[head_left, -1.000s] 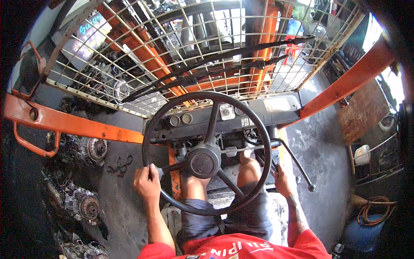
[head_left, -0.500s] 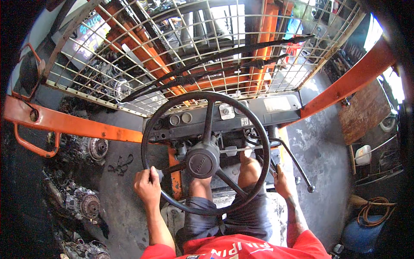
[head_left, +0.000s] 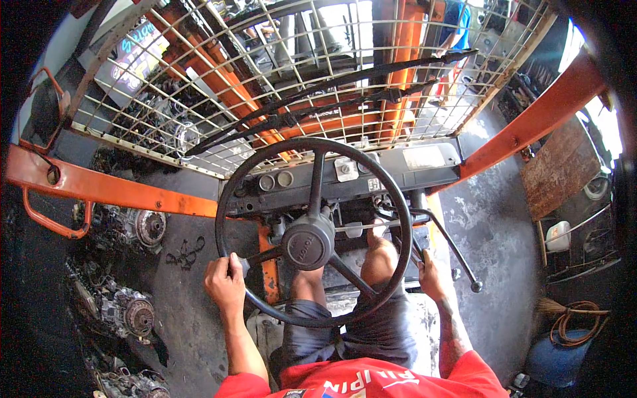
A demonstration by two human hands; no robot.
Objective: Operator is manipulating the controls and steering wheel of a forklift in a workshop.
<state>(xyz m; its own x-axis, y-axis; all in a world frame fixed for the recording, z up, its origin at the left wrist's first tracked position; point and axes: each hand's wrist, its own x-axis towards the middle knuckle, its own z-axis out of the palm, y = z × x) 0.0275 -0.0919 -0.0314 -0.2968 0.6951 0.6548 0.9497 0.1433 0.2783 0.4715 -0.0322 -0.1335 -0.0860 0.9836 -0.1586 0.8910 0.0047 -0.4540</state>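
The black steering wheel (head_left: 315, 323) stands before me, its round hub over my knees. At the wheel's left side my left hand (head_left: 225, 285) is closed around the rim by a grey spinner knob (head_left: 244, 266), thumb on top. Low on the right, my right hand (head_left: 436, 278) is wrapped round a dark lever (head_left: 417, 244), whose grip is mostly covered by the fingers. Just beside that hand a longer bent black lever (head_left: 458, 249) ends in a round knob. Behind the wheel runs a grey dashboard (head_left: 391, 166) with small round gauges.
Ahead is a wire mesh guard (head_left: 345, 99) with black straps (head_left: 371, 69), and orange mast rails behind it. Orange posts (head_left: 126, 189) flank me. Greasy engine parts (head_left: 129, 315) line the left floor. On the right are a blue drum (head_left: 557, 358) and a brown board (head_left: 561, 166). Someone in blue (head_left: 454, 26) stands beyond the mesh.
Both hands keep their grips. The wheel and dashboard sit very slightly further left and up in view. Beyond the mesh, the person in blue has shifted a little.
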